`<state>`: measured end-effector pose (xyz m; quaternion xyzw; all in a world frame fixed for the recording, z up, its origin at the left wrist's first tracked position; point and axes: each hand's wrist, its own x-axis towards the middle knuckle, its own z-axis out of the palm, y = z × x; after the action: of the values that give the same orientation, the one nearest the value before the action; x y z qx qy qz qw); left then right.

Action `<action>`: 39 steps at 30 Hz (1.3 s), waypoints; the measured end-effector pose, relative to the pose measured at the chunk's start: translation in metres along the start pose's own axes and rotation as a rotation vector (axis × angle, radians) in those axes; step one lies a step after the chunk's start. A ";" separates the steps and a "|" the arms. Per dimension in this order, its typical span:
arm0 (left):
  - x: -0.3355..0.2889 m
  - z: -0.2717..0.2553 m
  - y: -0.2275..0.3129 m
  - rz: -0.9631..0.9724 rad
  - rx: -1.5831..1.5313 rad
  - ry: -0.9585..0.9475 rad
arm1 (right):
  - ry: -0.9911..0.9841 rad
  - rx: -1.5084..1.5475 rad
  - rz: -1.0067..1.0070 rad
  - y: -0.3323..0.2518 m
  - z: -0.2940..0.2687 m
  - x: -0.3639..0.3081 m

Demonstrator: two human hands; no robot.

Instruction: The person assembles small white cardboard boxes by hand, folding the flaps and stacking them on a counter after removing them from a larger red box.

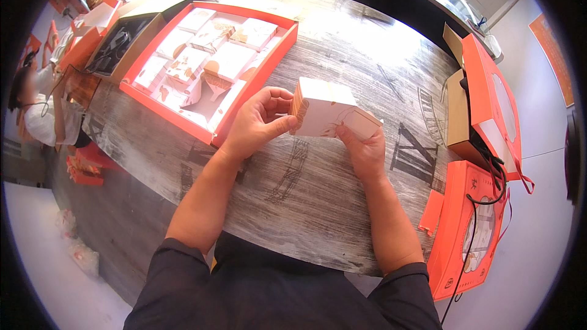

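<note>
One white box (318,110) was held above the bench (342,220), between two hands. The left hand (262,121) had its grip curled on the box's patterned left end, thumb at the near edge; the right hand (365,151) had its grip pinching the other end beside a flap (369,124), thumb on the near face, the fingers behind mostly hidden. To the left lay one large red tray (168,117), holding at least eight small boxes (230,61), white with brown and orange patterns, set close together, with a bare patch near its lower corner. Beyond its left side stood one open brown carton (139,50) with dark things inside, too dim to tell. At the right were two red cases (504,119), each with a window; the upper one leaned beside brown card, and pale pieces showed through the nearer one's window. Black cable (474,220) ran over the nearer case, and one small red piece (431,211) lay just beside it. Two people (46,123) were in view, well apart, at the far left.
</note>
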<state>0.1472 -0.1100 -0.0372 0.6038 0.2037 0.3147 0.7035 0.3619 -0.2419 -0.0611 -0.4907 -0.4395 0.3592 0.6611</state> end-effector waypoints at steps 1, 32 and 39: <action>0.000 0.000 0.000 0.017 0.017 0.000 | 0.008 0.002 0.010 -0.002 0.001 0.000; -0.005 0.008 0.004 0.289 0.480 0.132 | -0.083 -0.127 -0.004 -0.007 -0.003 0.001; -0.003 -0.006 -0.008 0.187 0.496 0.223 | 0.007 -0.049 0.050 -0.007 0.001 -0.003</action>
<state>0.1427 -0.1089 -0.0462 0.7351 0.2941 0.3832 0.4757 0.3598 -0.2461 -0.0551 -0.5187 -0.4335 0.3631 0.6413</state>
